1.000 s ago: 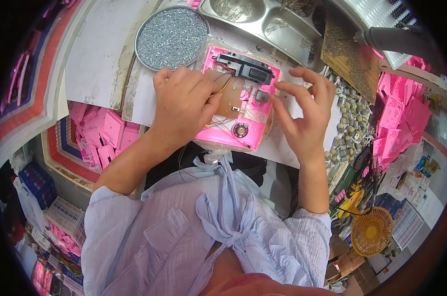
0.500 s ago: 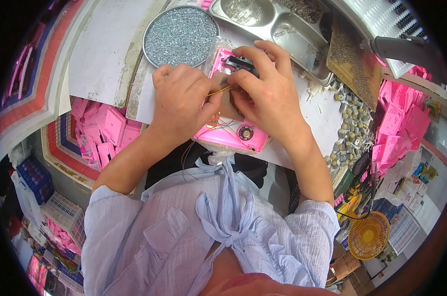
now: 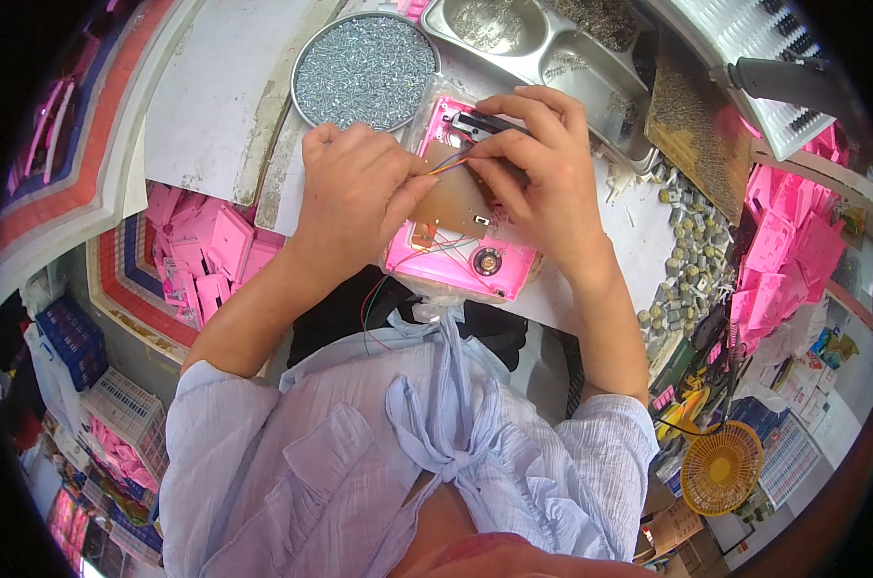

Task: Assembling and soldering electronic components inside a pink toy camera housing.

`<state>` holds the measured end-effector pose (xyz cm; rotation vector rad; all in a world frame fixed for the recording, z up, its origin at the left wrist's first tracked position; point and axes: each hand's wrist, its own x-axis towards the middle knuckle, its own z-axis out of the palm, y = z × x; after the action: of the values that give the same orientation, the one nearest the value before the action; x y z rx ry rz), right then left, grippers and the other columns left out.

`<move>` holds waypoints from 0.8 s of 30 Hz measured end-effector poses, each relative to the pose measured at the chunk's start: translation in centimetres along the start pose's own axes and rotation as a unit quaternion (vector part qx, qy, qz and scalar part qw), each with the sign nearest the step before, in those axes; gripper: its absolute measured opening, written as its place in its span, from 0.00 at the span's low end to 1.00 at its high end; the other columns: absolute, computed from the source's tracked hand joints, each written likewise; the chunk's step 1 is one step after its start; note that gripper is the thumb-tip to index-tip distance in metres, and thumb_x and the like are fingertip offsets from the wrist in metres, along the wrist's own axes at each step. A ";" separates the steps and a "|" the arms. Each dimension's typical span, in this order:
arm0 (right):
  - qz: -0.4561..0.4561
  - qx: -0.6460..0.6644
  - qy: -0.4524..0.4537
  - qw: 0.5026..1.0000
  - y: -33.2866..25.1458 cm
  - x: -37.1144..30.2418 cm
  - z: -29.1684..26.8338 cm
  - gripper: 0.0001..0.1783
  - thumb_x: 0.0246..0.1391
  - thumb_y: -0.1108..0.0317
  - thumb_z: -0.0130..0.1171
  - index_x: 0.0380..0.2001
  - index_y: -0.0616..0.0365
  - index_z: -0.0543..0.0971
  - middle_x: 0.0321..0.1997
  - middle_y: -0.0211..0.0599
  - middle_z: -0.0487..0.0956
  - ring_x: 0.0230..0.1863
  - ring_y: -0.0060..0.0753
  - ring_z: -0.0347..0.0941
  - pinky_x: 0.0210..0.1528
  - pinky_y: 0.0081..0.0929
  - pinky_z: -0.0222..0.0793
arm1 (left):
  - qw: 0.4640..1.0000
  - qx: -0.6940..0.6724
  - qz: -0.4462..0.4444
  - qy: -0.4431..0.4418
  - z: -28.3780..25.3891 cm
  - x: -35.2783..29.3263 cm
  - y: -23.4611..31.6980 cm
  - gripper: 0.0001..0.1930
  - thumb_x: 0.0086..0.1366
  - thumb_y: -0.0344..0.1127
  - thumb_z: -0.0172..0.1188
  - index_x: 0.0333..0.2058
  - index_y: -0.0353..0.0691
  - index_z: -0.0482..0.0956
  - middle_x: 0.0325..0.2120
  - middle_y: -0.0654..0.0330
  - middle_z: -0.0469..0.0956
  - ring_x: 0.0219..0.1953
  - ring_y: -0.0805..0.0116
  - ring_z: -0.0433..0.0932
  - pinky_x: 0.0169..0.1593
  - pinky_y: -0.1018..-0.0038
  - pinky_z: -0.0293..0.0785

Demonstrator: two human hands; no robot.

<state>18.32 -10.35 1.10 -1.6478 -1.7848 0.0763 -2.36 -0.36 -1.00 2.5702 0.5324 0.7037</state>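
Note:
A pink plastic housing (image 3: 463, 270) lies on the bench in front of me, with a brown circuit board (image 3: 453, 207) and a small round speaker (image 3: 487, 260) in it. Several thin coloured wires (image 3: 448, 167) stretch between my two hands above the board. My left hand (image 3: 359, 183) pinches their left end between thumb and finger. The fingertips of my right hand (image 3: 542, 169) close on the other end, near a black part (image 3: 475, 123) at the housing's top. Red and green wires hang off the housing's lower left corner.
A round metal tray of screws (image 3: 364, 72) stands behind my left hand. Beyond my right hand is a steel compartment tray (image 3: 590, 82) with small metal parts. Small motors (image 3: 682, 246) cover the bench's right side. Pink plastic parts are piled at left (image 3: 200, 250) and right (image 3: 783, 246).
My right hand has moved slightly right and up, away from my left, uncovering more of the board and the wires between them. The whole view has shifted a little.

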 end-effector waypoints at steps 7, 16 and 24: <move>0.045 -0.056 0.058 0.996 -1.3 0.3 2.0 0.06 0.43 0.74 0.68 0.27 0.57 0.82 0.46 0.37 0.82 0.55 0.51 0.70 0.55 0.42 0.70 | 1.000 0.010 0.020 -0.018 -0.3 -0.1 1.8 0.08 0.56 0.37 0.70 0.28 0.46 0.78 0.29 0.64 0.73 0.36 0.63 0.72 0.50 0.58 0.59; -0.006 0.006 0.012 1.000 -1.4 -0.4 -1.3 0.14 0.39 0.74 0.67 0.35 0.53 0.84 0.52 0.36 0.80 0.58 0.53 0.68 0.56 0.44 0.71 | 0.999 -0.030 0.016 -0.005 -0.3 0.6 3.0 0.08 0.55 0.35 0.69 0.28 0.44 0.77 0.27 0.63 0.73 0.32 0.61 0.72 0.44 0.61 0.63; 0.042 0.021 0.100 0.994 -0.3 -4.7 -2.3 0.14 0.38 0.73 0.73 0.33 0.50 0.88 0.51 0.32 0.82 0.58 0.50 0.69 0.58 0.42 0.68 | 0.900 -0.424 -0.086 -0.047 0.8 4.7 3.9 0.10 0.65 0.26 0.61 0.45 0.30 0.81 0.31 0.54 0.81 0.23 0.68 0.83 0.28 0.75 0.77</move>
<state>19.04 -15.53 0.92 -1.6395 -1.5553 -0.0139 2.78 -1.73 2.14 1.7036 0.3106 0.5710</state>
